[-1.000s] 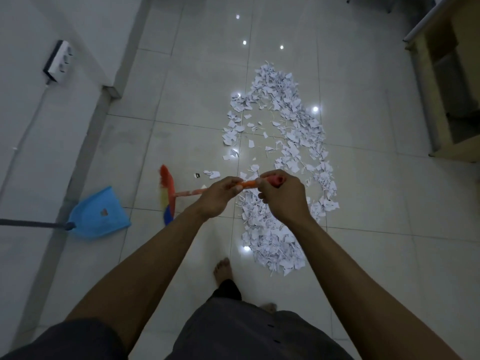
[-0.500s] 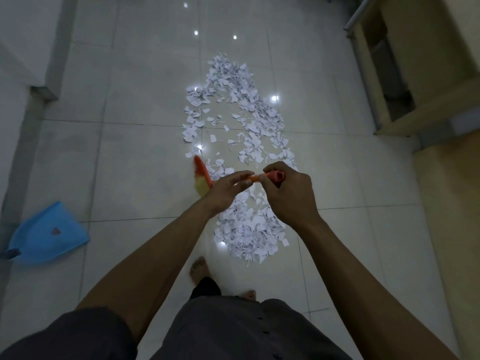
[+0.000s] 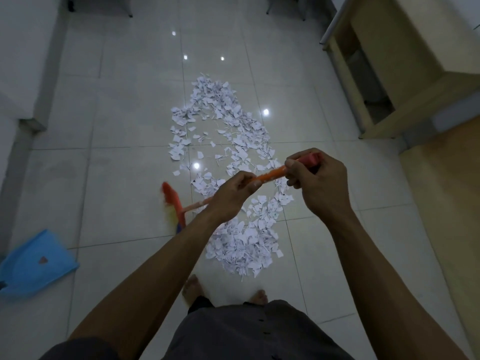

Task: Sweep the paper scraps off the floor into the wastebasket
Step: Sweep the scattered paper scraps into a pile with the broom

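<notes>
Orange is the colour of the plastic broom handle (image 3: 270, 175) that both sets of fingers clamp. The right hand (image 3: 322, 185) wraps the top of the handle, just below its red end cap, fingers (image 3: 293, 165) curled tight. The left hand (image 3: 228, 198) grips lower down, thumb and fingers (image 3: 244, 179) closed round the shaft. A short stretch of the handle shows between the two hands, and some of it is hidden inside each fist.

The handle's long axis slants from the right hand, at upper right, down to the lower left. It ends there at the red broom head with multicoloured bristles (image 3: 172, 203), which is blurred. The head lies at the left edge of the torn white paper scraps (image 3: 241, 245).

The scraps lie on the pale glossy tiled floor (image 3: 117, 178) in a long oval pile. It runs straight away from the person, from just ahead of the bare feet (image 3: 191, 287). The pile is thickest at the near end and thin in the middle of the far half. The hands and forearms cover part of it.

A blue plastic dustpan (image 3: 36, 263) lies flat on the floor at far left, well apart from the scraps and cut off by the frame edge. It holds one small dark patch, either a sticker or debris. A light wooden shelf unit (image 3: 415, 74) stands at upper right. Its open compartment is too dark to make out.
</notes>
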